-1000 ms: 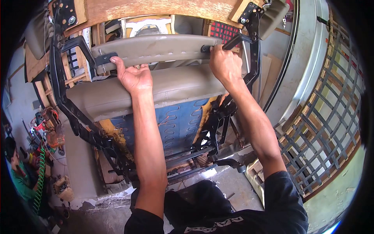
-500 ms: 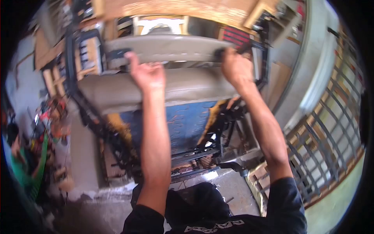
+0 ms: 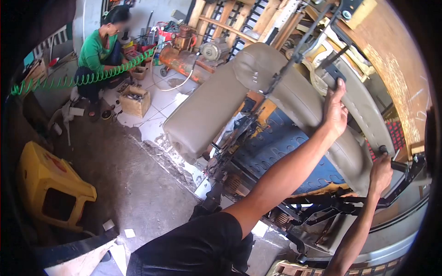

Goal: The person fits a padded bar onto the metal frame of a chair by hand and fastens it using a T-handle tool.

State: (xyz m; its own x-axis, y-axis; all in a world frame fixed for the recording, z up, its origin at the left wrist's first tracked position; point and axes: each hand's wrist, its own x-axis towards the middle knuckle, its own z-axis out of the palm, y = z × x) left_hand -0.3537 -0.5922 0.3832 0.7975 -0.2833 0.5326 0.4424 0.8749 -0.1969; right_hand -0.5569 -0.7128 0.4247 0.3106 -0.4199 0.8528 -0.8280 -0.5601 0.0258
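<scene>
A tan padded panel with a row of staples along its edge lies across the black metal frame of a seat. My left hand is palm up at its lower edge, thumb against a dark bracket, fingers curled. At the panel's other end my right hand is closed beside a black knob; what lies inside its fingers is hidden. Below both hands are a tan seat cushion and a blue backing with wavy springs.
A person in a green top crouches at the far left beside a wooden box. A green coiled hose crosses there, near an orange compressor tank. A yellow stool stands left. A wooden board rises behind the panel.
My view has swung left, so the seat now appears at the right and tilted. Both hands stay at the panel's two ends. The crouching person now shows fully.
</scene>
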